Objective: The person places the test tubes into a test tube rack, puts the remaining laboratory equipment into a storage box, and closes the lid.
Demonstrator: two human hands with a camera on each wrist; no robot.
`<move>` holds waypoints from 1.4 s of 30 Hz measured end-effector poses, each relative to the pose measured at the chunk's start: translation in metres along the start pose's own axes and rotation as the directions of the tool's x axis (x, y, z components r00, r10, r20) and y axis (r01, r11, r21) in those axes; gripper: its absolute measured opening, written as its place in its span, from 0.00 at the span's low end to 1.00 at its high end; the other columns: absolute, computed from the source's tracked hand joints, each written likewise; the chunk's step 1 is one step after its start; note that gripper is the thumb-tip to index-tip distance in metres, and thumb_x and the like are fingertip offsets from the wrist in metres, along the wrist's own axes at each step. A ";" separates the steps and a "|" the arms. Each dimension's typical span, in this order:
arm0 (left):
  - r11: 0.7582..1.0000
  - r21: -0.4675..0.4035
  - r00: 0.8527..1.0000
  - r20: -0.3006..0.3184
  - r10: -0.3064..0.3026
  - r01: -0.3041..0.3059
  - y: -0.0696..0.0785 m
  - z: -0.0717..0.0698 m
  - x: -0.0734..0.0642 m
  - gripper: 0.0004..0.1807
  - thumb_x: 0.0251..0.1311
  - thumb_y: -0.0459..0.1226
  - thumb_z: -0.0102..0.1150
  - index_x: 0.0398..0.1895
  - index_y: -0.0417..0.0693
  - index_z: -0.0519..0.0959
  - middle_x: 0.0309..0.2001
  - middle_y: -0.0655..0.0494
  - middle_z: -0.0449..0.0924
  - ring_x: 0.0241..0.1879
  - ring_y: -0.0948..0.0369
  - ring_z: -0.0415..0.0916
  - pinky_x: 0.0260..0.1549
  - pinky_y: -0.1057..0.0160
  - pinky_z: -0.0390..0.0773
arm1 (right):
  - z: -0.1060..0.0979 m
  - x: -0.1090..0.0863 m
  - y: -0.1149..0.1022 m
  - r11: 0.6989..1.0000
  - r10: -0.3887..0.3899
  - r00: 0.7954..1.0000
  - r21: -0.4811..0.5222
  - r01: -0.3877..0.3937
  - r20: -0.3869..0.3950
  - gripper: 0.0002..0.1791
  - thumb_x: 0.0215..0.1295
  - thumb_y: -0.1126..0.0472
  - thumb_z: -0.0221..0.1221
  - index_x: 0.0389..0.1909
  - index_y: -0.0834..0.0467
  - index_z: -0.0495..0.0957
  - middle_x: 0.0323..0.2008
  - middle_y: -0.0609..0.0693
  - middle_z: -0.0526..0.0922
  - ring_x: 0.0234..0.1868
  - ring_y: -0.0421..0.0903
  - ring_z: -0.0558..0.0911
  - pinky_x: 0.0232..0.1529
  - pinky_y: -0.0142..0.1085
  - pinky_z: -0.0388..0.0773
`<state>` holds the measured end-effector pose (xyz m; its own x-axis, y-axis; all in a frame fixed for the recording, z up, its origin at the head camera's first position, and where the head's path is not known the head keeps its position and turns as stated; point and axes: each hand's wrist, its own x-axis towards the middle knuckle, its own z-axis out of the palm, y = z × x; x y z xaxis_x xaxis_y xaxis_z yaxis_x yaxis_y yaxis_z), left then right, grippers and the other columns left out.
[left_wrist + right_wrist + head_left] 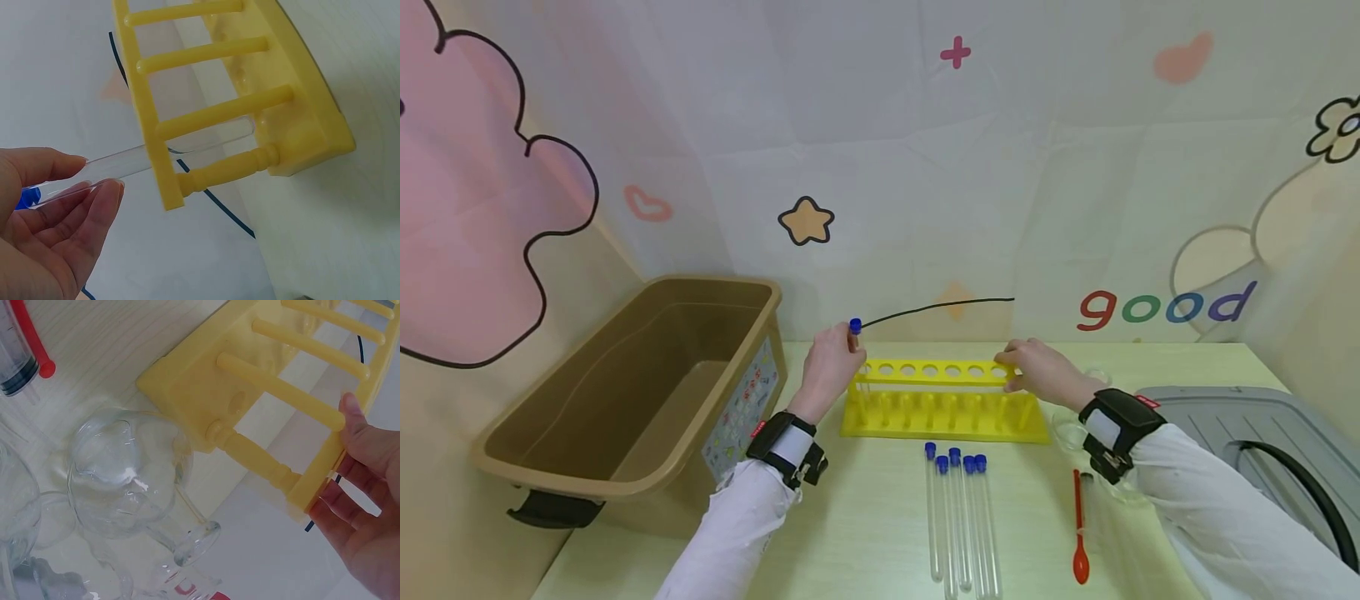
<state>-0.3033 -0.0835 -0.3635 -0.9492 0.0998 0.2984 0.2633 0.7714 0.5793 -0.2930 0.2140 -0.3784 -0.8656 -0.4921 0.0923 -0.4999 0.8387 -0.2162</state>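
Note:
My left hand pinches a clear test tube just below its blue cap. The tube passes through the end hole at the left of a yellow test tube rack, and its rounded bottom hangs close to the rack's base in the left wrist view. At the rack's other end, my right hand grips the upper bar between thumb and fingers. The other holes hold no tubes. Several blue-capped test tubes lie side by side on the table in front of the rack.
A deep brown bin stands on the left. Right of the rack are a round glass flask, other clear glassware, a red spoon and a syringe. A grey lid with a black handle lies far right.

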 end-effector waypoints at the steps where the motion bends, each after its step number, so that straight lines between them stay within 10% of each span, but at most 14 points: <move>1: 1.000 0.005 1.000 -0.001 -0.001 0.001 -0.001 0.001 0.000 0.04 0.54 0.30 0.56 0.27 0.38 0.71 0.22 0.50 0.71 0.16 0.60 0.66 0.13 0.68 0.64 | 0.000 0.000 0.000 1.000 0.000 1.000 0.000 0.000 -0.001 0.21 0.45 0.66 0.67 0.43 0.67 0.78 0.35 0.54 0.76 0.35 0.53 0.72 0.39 0.44 0.71; 42: 0.997 0.049 0.999 -0.005 -0.051 0.051 -0.004 -0.005 -0.012 0.12 0.53 0.36 0.60 0.37 0.37 0.73 0.29 0.49 0.75 0.20 0.59 0.70 0.15 0.65 0.68 | 0.002 -0.002 -0.003 0.999 0.041 0.999 0.003 -0.041 -0.020 0.21 0.45 0.66 0.67 0.43 0.66 0.78 0.36 0.55 0.76 0.36 0.53 0.71 0.40 0.44 0.70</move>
<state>-0.2925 -0.0908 -0.3654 -0.9606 0.0571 0.2719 0.2052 0.8055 0.5559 -0.2899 0.2121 -0.3796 -0.8859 -0.4523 0.1032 -0.4638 0.8575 -0.2229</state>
